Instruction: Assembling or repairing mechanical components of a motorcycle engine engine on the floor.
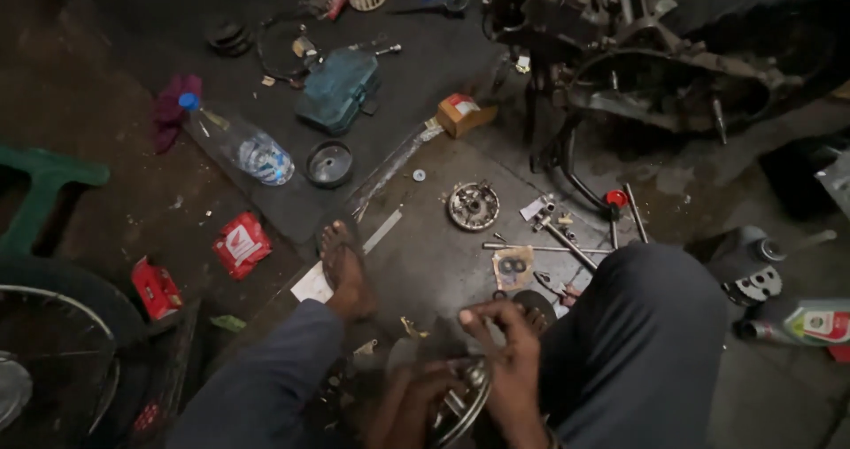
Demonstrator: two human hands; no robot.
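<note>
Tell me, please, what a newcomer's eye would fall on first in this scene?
Probably the two hands at the bottom centre: the right hand and left hand both grip a round metal part between the person's knees. Next, the bare foot planted on the dark floor, with a round clutch-like disc lying just beyond it. Then the clear plastic bottle with a blue cap to the left, and the stripped motorcycle frame at top right.

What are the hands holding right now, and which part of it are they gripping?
Both hands hold a round metal part low between the knees. The left hand grips its left side, and the right hand its upper edge. The light is too dim to tell more.
</note>
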